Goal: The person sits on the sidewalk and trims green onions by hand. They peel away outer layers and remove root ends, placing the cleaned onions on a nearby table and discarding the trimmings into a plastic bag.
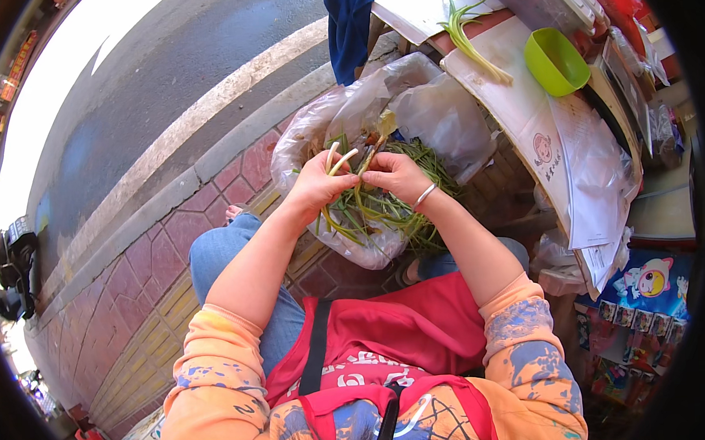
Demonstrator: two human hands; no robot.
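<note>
My left hand (320,181) grips a few spring onions (344,161), their white ends sticking up past the fingers and their green leaves trailing below. Close beside it, my right hand (400,174) pinches a stalk with a browned, dirty end (372,150) between thumb and fingertips. The two thumbs almost meet. Beneath both hands is a large container lined with a clear plastic bag (383,251). Long green leaves (426,158) and withered bits lie heaped in it. A silvery bangle (424,197) circles my right wrist.
To the right, a table covered with white sheets (519,112) holds more spring onions (478,49) and a lime-green plastic bowl (558,63). A dark blue cloth (350,31) hangs at the top. Paving (142,270), a kerb (208,158) and road lie to the left.
</note>
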